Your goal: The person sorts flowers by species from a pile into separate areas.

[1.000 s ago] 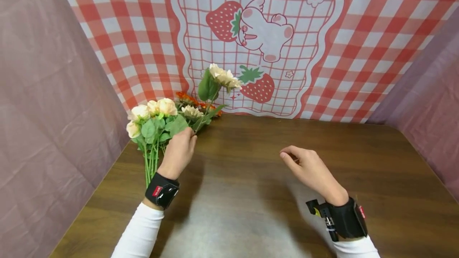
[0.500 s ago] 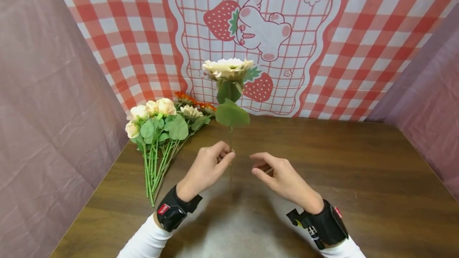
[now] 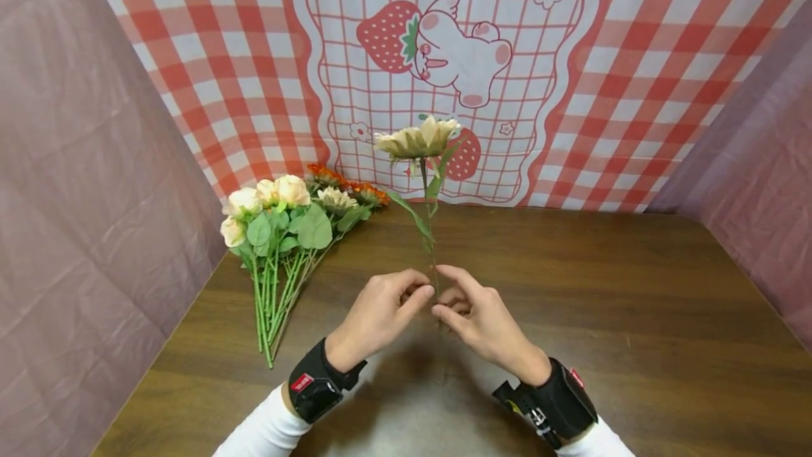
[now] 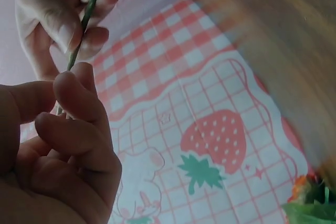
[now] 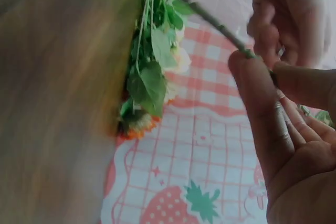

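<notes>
A single cream sunflower-like flower (image 3: 419, 143) stands upright over the middle of the table in the head view, its thin stem running down between both hands. My left hand (image 3: 377, 312) pinches the stem between thumb and index finger. From the other side, my right hand (image 3: 488, 319) has its thumb and index finger on the stem (image 5: 210, 19), slightly lower down, as the right wrist view shows. The left wrist view shows the stem (image 4: 90, 9) crossing the right hand's fingers before entering the left hand's pinch. Curled fingers hide part of the stem.
On the table's left lies a bunch of cream roses (image 3: 292, 191), with orange flowers (image 3: 368, 195) and another cream flower (image 3: 336, 199) behind. Their green stems (image 3: 273, 302) point toward me. A red checked strawberry cloth (image 3: 609, 90) hangs behind the wooden table (image 3: 634, 288).
My left hand has brought the flower rightward from the bunch, and it has turned upright. My right hand has moved left to meet the stem.
</notes>
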Available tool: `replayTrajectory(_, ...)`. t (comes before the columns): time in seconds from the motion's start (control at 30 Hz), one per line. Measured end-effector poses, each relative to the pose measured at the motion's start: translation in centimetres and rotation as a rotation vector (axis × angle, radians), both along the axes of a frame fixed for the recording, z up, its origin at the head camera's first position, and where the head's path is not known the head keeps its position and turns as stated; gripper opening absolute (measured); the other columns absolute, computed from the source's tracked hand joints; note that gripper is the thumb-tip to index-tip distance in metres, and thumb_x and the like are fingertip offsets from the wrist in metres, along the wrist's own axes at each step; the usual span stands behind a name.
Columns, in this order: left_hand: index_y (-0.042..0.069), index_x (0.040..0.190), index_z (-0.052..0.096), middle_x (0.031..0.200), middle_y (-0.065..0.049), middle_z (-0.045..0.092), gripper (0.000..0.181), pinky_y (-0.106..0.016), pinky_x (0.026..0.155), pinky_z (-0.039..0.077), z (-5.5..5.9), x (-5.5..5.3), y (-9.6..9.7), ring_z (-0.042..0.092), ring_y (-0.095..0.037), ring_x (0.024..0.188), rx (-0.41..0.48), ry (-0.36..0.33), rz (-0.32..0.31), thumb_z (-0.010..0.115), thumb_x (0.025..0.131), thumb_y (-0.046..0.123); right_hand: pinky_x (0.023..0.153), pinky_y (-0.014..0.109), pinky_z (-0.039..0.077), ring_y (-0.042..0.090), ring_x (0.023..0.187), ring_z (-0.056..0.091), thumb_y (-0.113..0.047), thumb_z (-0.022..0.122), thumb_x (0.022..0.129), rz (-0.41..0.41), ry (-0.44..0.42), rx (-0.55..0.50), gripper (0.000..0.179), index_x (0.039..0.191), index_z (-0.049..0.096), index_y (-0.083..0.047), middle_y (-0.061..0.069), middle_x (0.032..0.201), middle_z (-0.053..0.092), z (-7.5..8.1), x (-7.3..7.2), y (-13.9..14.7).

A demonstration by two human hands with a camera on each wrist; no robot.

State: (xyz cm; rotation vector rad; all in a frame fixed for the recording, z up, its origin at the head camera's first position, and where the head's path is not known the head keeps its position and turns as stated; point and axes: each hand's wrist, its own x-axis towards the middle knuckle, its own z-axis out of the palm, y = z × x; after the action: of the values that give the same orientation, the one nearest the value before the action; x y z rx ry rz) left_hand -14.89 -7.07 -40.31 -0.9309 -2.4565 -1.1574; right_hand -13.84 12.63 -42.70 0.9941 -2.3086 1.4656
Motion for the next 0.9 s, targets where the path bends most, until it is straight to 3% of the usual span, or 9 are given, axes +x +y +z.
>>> replayTrajectory(0.17, 0.011, 0.096, 0.071, 0.077, 0.006, 0.065, 0.009, -0.020, 0.059, 0.045, 0.3, -0.1, -0.6, 0.054, -0.003, 0.065, -0.048, 0.014, 0.074, 0.064, 0.097, 0.016, 0.050, 0.024, 0.053, 0.018, 0.062, 0.068, 0.009, 0.069, 0.087, -0.087, 0.004, 0.021, 0.051, 0.132, 0.048, 0.000, 0.008, 0.083, 0.069, 0.9, -0.4, 1.9)
replayTrajectory(0.4, 0.014, 0.092, 0.071, 0.071, 0.009, 0.060, 0.009, -0.022, 0.057, 0.043, 0.8, -0.5, -1.6, 0.050, -0.002, 0.061, -0.090, 0.014, 0.140, 0.064, 0.097, 0.016, 0.048, 0.024, 0.052, 0.006, 0.057, 0.064, 0.003, 0.067, 0.091, -0.280, 0.007, 0.073, 0.037, 0.124, 0.050, 0.001, 0.007, 0.076, 0.069, 3.0, -0.8, 5.8)
replayTrajectory(0.6, 0.014, 0.092, 0.071, 0.069, 0.010, 0.058, 0.010, -0.023, 0.055, 0.041, 1.0, -0.8, -2.2, 0.048, -0.003, 0.058, -0.105, -0.001, 0.172, 0.063, 0.097, 0.016, 0.052, 0.028, 0.055, 0.010, 0.059, 0.067, -0.005, 0.063, 0.096, -0.426, -0.052, 0.134, 0.034, 0.126, 0.047, 0.000, 0.013, 0.079, 0.070, 4.3, -0.8, 9.9)
replayTrajectory(0.77, 0.014, 0.091, 0.070, 0.069, 0.009, 0.061, 0.009, -0.023, 0.055, 0.042, 1.1, -1.1, -2.8, 0.051, -0.002, 0.058, -0.105, -0.020, 0.186, 0.063, 0.097, 0.015, 0.049, 0.025, 0.053, 0.011, 0.057, 0.065, -0.009, 0.061, 0.099, -0.540, -0.099, 0.252, 0.031, 0.125, 0.048, 0.000, 0.013, 0.077, 0.070, 4.3, -1.1, 14.0)
replayTrajectory(0.9, 0.014, 0.090, 0.070, 0.070, 0.009, 0.064, 0.010, -0.024, 0.055, 0.043, 1.1, -1.3, -3.2, 0.054, -0.001, 0.059, -0.103, -0.047, 0.188, 0.063, 0.097, 0.016, 0.050, 0.028, 0.053, 0.011, 0.057, 0.065, -0.013, 0.055, 0.102, -0.591, -0.198, 0.319, 0.034, 0.130, 0.044, 0.003, 0.014, 0.077, 0.070, 3.5, -1.3, 17.9)
